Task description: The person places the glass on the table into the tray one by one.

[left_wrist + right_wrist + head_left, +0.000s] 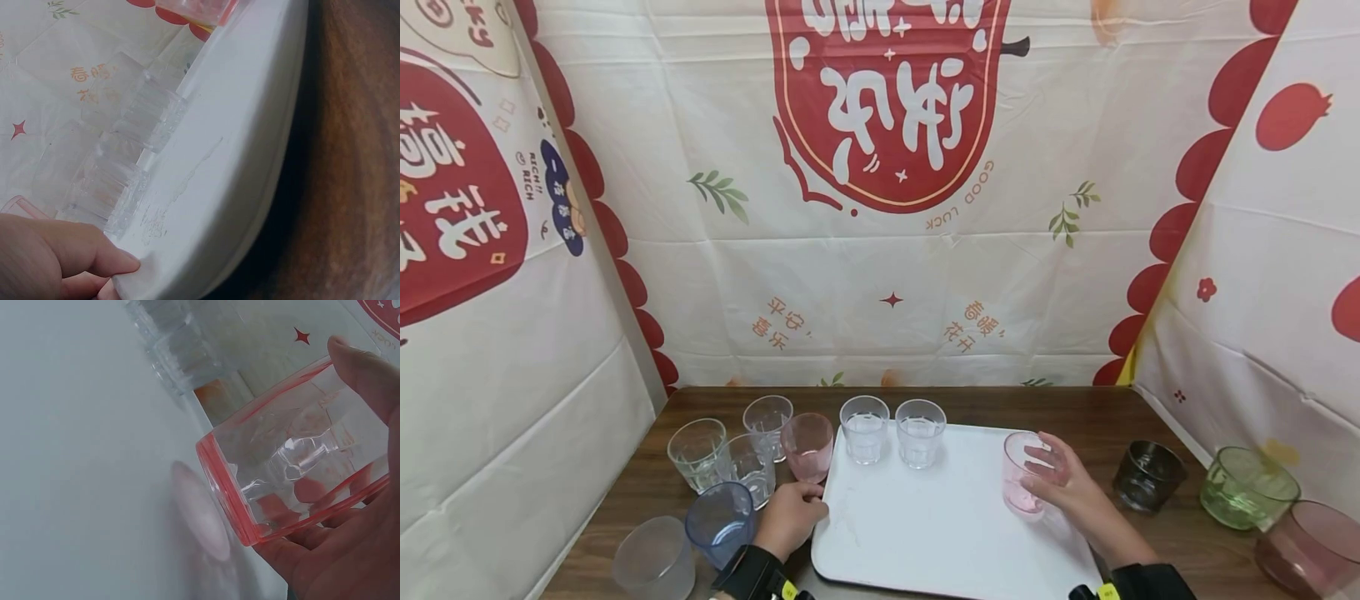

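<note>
A pink glass point(1022, 473) is gripped by my right hand point(1060, 479) over the right part of the white tray point(940, 525). In the right wrist view my thumb and fingers wrap the pink glass point(300, 456) from both sides, its base close over the tray with a pinkish reflection beside it. My left hand point(792, 517) pinches the tray's left edge between thumb and fingers, as the left wrist view shows at the tray corner point(140, 278). Two clear glasses point(864, 433) point(921, 435) stand upright side by side along the tray's far edge.
Left of the tray stand several clear glasses point(697, 457), another pink glass point(808, 450), a blue glass point(720, 525) and a frosted glass point(655, 562). At right are a black glass point(1148, 477), a green glass point(1247, 492) and a dark pink glass point(1311, 550). Printed cloth point(880, 275) encloses the table.
</note>
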`<state>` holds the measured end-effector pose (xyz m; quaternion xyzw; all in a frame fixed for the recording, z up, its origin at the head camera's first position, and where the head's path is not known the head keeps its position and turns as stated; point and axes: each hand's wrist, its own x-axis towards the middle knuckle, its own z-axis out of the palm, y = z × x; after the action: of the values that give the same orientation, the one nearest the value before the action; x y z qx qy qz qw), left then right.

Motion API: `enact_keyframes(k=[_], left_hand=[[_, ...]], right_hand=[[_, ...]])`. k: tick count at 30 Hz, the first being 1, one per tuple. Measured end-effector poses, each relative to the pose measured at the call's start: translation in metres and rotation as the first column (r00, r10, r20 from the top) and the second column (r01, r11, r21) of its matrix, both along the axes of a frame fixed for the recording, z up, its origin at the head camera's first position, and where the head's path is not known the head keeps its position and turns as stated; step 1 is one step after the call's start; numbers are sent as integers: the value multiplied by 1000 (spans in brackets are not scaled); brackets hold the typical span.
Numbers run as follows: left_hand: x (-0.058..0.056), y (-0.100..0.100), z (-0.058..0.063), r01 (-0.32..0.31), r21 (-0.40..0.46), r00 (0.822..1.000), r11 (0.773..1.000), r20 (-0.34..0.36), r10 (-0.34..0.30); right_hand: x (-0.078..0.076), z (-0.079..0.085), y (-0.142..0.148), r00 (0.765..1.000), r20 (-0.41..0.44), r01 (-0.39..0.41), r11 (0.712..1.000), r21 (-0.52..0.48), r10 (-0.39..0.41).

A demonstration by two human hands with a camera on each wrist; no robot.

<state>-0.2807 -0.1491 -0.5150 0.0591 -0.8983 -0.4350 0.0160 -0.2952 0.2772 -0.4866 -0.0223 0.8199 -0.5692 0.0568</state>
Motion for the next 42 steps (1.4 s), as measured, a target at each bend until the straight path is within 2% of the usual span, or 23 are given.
enact_keyframes(k=[7, 14, 27, 33, 42], left_hand=[[0, 0, -5, -2, -5, 1000, 1000, -9, 2], [-2, -1, -5, 0, 3, 1000, 1000, 10, 0], [-3, -1, -5, 4, -1, 1000, 1000, -11, -4], [-2, 0, -4, 19, -6, 999, 1000, -43, -19], [-3, 0, -4, -2, -3, 1000, 1000, 15, 2]], right_hand=[[-15, -2, -17, 1000, -10, -28, 1000, -6, 28], [-32, -7, -35, 999, -28, -20, 999, -48, 19], [-52, -13, -54, 997, -71, -13, 997, -80, 8], [-57, -13, -58, 996, -88, -4, 999, -51, -1], [-60, -21, -58, 991, -136, -23, 998, -65, 14]])
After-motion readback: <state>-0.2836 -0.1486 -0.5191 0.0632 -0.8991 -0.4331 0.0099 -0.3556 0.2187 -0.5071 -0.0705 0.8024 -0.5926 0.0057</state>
